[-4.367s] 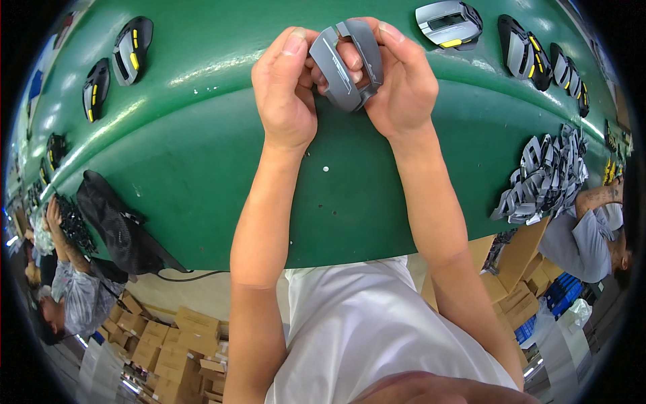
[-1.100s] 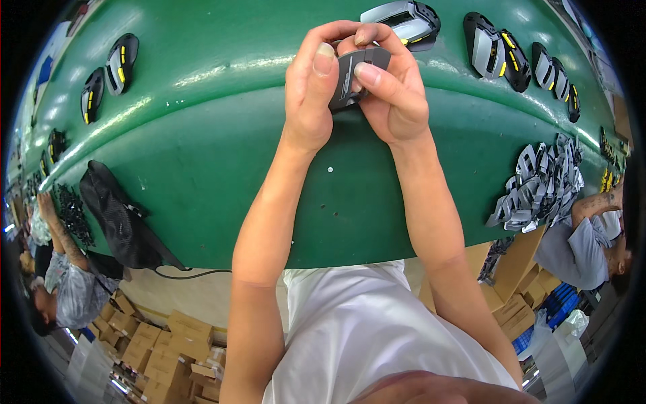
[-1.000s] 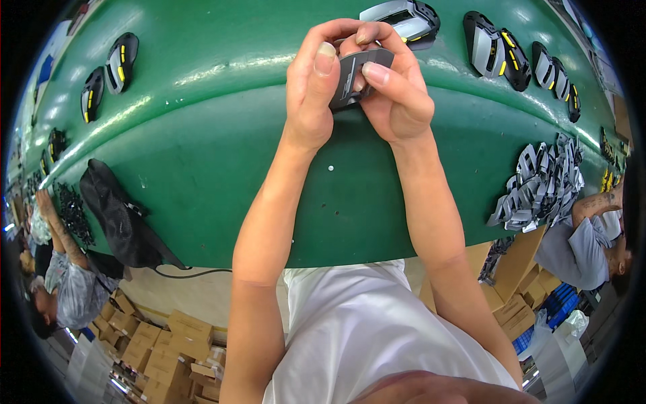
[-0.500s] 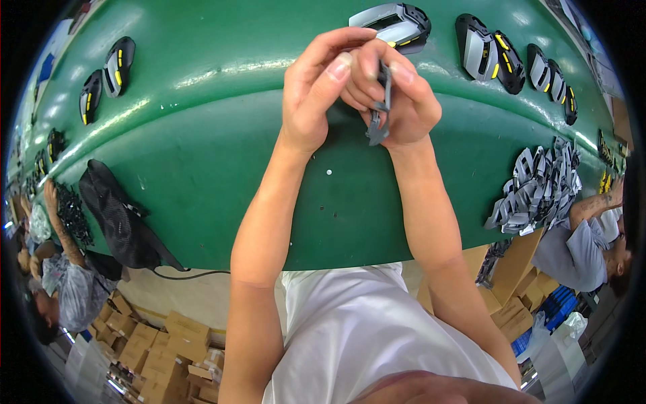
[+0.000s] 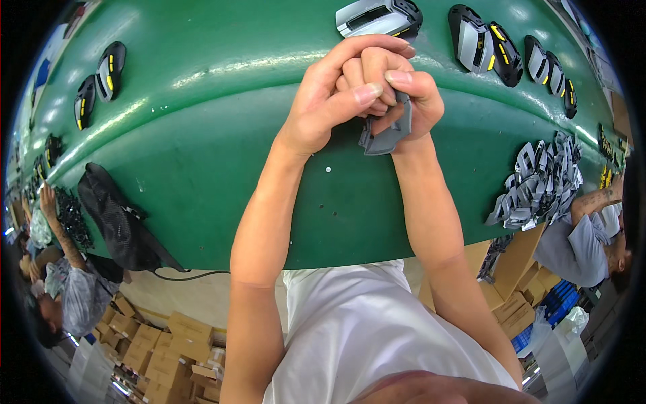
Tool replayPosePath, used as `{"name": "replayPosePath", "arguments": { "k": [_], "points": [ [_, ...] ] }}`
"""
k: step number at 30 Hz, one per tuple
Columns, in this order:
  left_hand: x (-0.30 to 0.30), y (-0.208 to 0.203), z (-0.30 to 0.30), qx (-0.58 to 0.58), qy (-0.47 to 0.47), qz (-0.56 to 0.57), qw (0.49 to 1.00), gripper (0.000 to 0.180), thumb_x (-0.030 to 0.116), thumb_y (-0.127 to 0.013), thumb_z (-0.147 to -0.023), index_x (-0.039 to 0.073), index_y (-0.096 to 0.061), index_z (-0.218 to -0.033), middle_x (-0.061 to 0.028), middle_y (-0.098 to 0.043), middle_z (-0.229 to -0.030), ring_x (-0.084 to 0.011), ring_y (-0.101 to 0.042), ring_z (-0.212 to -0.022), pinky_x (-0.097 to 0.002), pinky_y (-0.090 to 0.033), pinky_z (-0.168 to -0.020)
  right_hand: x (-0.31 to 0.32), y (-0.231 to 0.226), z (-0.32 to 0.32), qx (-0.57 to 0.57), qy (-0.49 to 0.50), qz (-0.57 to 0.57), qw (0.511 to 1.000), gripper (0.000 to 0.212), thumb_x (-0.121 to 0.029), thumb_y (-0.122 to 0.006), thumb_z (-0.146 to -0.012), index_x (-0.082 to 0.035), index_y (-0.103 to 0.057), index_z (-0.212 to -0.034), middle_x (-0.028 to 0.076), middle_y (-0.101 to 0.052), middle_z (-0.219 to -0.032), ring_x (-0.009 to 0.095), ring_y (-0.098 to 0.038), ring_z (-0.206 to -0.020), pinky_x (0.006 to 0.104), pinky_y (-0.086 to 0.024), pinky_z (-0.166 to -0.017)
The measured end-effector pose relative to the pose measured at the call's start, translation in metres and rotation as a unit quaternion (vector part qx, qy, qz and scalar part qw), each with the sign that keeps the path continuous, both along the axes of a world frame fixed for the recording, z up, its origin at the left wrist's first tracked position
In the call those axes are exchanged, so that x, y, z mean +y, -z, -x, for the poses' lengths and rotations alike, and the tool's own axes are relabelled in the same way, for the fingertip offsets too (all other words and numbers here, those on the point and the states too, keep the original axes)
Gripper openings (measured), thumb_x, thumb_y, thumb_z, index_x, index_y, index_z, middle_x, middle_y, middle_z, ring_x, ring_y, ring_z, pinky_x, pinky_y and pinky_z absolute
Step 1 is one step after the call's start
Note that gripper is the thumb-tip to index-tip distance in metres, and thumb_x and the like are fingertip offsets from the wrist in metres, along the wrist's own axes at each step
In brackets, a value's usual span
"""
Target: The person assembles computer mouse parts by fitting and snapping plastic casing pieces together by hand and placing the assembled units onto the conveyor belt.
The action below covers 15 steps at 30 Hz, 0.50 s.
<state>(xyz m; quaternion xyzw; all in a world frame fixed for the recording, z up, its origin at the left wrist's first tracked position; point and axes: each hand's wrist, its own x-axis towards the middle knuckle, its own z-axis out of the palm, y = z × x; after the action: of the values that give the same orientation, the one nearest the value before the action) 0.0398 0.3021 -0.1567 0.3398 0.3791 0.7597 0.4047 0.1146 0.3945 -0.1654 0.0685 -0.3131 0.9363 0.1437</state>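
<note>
Over the table's middle, my right hand [image 5: 420, 111] is closed on a dark grey plastic shell part [image 5: 389, 140]. The part's angular, flat lower end sticks out below the curled fingers, above the wrist. My left hand [image 5: 319, 101] is pressed up against the right one, its fingers bent round and its thumb lying across toward the right thumb. Whatever sits between the left fingertips is hidden by the overlapping hands. Just beyond them lies a silver-and-black moulded housing [image 5: 377, 19] with a yellow strip.
The green table [image 5: 235, 222] carries similar housings [image 5: 471, 40] at the far right and others [image 5: 110, 71] at the far left. A pile of grey plastic parts [image 5: 538, 182] lies right, a black mesh bag [image 5: 114, 209] left. Co-workers sit on both sides; cardboard boxes [image 5: 165, 357] stand below.
The grey part has turned so its broader face shows. Both hands have closed more tightly together, the left thumb swinging right and down. The housings have shifted slightly up in the picture.
</note>
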Motion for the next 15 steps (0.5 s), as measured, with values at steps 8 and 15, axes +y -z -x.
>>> {"name": "replayPosePath", "arguments": {
  "k": [8, 15],
  "points": [
    [-0.0002, -0.0021, 0.0012, 0.0, 0.029, 0.036, 0.999, 0.064, 0.037, -0.052, -0.075, -0.007, -0.047, -0.121, -0.0204, -0.055, -0.111, -0.0223, -0.059, -0.09, -0.0289, -0.049, -0.077, 0.0042, 0.0042, -0.0038, 0.003, -0.008, -0.03, 1.0, 0.026, -0.023, -0.045, -0.078, -0.007, -0.038, -0.06, 0.001, -0.037, -0.056, 0.008, -0.031, -0.048, 0.0223, -0.025, -0.044],
    [0.0008, 0.0013, 0.0012, 0.004, 0.044, 0.049, 0.998, 0.072, 0.045, -0.05, -0.075, -0.009, -0.044, -0.122, -0.0291, -0.048, -0.123, -0.0255, -0.064, -0.077, -0.0295, -0.054, -0.061, 0.0041, 0.0053, -0.0055, -0.005, -0.008, -0.052, 0.999, 0.026, -0.022, -0.045, -0.077, -0.006, -0.038, -0.058, 0.0, -0.036, -0.053, 0.008, -0.03, -0.045, 0.023, -0.023, -0.042]
  ]
}}
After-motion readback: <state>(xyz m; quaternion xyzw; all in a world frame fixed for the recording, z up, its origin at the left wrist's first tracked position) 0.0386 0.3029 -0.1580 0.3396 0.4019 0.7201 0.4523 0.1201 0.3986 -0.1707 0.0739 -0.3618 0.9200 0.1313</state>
